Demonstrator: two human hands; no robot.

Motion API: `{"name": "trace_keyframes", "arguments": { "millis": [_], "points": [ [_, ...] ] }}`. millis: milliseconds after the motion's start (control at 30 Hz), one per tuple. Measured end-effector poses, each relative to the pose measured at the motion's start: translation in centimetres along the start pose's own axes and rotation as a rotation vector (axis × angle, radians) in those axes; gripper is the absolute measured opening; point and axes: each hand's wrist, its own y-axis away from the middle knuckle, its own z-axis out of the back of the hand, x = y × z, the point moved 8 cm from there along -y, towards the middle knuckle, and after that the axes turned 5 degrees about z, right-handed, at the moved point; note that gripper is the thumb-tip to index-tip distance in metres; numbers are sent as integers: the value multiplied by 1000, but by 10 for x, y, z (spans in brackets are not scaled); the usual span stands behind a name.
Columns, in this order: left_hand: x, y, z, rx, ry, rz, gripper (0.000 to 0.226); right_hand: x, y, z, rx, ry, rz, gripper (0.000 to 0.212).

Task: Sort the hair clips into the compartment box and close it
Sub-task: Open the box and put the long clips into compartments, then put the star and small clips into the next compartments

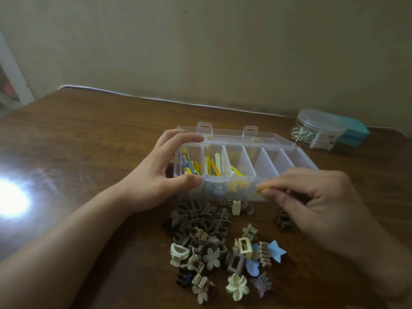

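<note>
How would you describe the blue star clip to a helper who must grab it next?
Start at the clear compartment box on the wooden table, then drop to the loose pile of hair clips in front of it. On the pile's right edge lies the blue star clip, five-pointed, among beige and brown neighbours.

Clear glossy plastic compartment box (296, 150) on glossy wood-grain table (89, 134) — matt plastic clips (211, 257).

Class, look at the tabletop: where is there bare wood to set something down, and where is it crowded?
Bare wood lies left of the left hand and behind the compartment box, short of the round jar. It is crowded in front of the box, where the loose clips are heaped.
</note>
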Motion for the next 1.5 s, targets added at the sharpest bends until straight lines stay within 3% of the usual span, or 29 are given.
{"name": "trace_keyframes", "arguments": {
  "millis": [133, 200, 300, 467, 800, 1100, 1267, 1333, 1400, 1500],
  "points": [
    [-1, 0, 0, 5, -5, 0, 72, -4, -15, 16, -257, -7, -7, 19],
    [-1, 0, 0, 6, -5, 2, 72, -5, -18, 16, -291, 107, 19, 19],
    [0, 0, -1, 8, -4, 5, 72, -4, -16, 3, -234, 320, 127, 20],
    [0, -1, -1, 4, 0, 4, 72, -5, -15, -8, -153, 444, 214, 32],
    [-1, 0, -1, 2, 5, -2, 73, -6, -19, -16, -37, 412, 247, 35],
    [-2, 0, -1, 1, 3, 1, 74, -12, -18, -21, 24, 396, 215, 52],
    [-1, 0, 0, 1, -3, 3, 75, 8, -5, 2, -45, 255, 276, 23],
    [-1, 0, 0, -2, -1, 2, 74, 25, 3, -2, 73, 131, 316, 12],
    [-2, 0, -1, -4, 3, -1, 72, 34, 14, -16, 299, 5, 308, 10],
    [-1, 0, -1, -10, -4, -1, 72, 32, 26, -37, 562, 75, 296, 15]
  ]
}}
